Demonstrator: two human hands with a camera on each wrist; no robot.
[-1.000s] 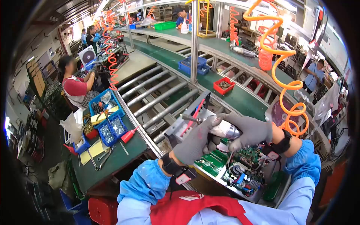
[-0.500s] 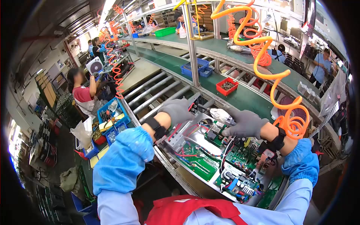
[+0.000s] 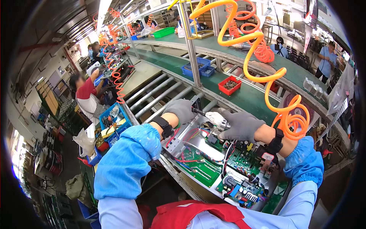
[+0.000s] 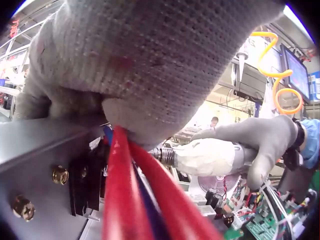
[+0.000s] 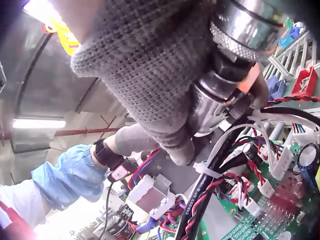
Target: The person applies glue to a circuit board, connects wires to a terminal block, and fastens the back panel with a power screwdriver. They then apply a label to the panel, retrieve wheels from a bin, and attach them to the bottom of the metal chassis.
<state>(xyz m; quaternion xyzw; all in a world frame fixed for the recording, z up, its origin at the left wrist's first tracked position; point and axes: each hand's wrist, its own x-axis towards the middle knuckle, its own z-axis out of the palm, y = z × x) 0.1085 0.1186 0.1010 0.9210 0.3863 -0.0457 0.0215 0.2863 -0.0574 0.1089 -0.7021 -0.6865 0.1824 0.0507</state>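
My gloved right hand (image 3: 242, 126) grips an air screwdriver (image 3: 218, 119) with a white-wrapped body, its shaft pointing left at the end of a metal chassis. My gloved left hand (image 3: 181, 110) lies over the chassis's end panel (image 4: 30, 165), its fingers bent across the top edge in the left wrist view. Brass-coloured screws (image 4: 61, 175) sit in that panel beside a black part (image 4: 87, 185). Thick red wires (image 4: 120, 200) pass below the left hand, close to the screwdriver's tip, which the hand partly hides. Inside the chassis are green circuit boards (image 3: 198, 168) with wiring.
An orange coiled air hose (image 3: 251, 57) hangs at the right. Beyond the chassis are metal rollers (image 3: 152, 103), a red bin (image 3: 230, 86) of small parts and blue bins (image 3: 196, 66). At left, blue trays (image 3: 114, 114) hold parts; another person (image 3: 87, 95) sits nearby.
The hands, earlier together on the screwdriver above the chassis, have moved apart. My left hand went left to the end panel; the right lowered the screwdriver, then shifted slightly left with it.
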